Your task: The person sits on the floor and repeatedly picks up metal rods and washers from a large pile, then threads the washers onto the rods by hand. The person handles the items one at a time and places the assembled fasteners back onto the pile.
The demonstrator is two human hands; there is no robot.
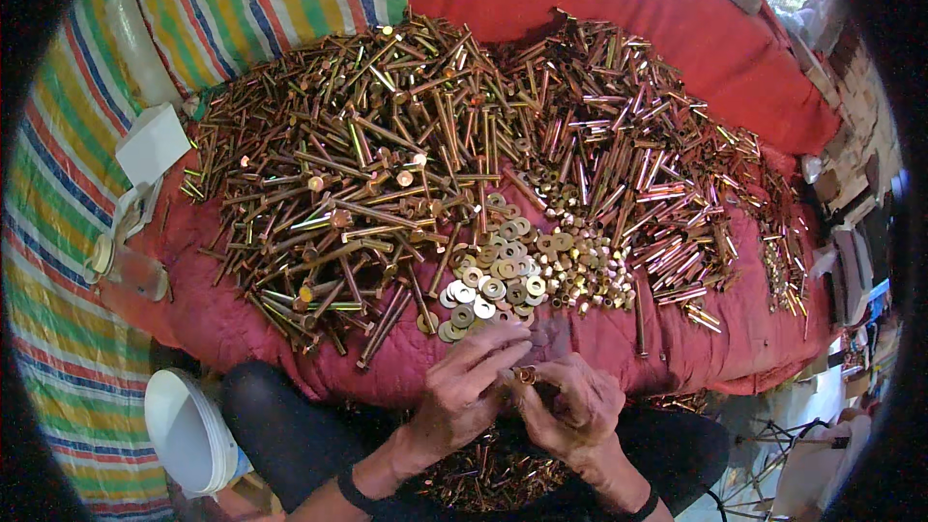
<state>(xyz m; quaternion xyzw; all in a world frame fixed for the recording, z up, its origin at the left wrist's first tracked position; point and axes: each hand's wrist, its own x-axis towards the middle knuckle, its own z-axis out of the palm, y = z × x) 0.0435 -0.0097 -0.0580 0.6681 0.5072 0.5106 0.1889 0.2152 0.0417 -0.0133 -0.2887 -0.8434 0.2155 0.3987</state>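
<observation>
My right hand point(578, 404) is closed, its thumb and fingers pinching a small golden piece of hardware point(525, 375) that looks like a nut; whether a bolt runs through it is hidden by the fingers. Just left of it, my left hand point(469, 382) has its fingers stretched out and apart, blurred at the tips, with nothing visible in them. Right beyond the fingertips lies a heap of flat washers point(493, 287), silvery and yellowish. Beside the washers on the right is a pile of small golden nuts point(594, 275). Long hex-head bolts point(329, 184) cover the left and far side.
More bolts point(667, 193) are heaped at the right, all on a red padded cloth point(232, 324). Below my hands, loose hardware point(493, 474) lies between my legs. A white bucket point(188, 430) stands lower left, near a clear jar point(135, 271). Striped sheeting point(58, 329) borders the left.
</observation>
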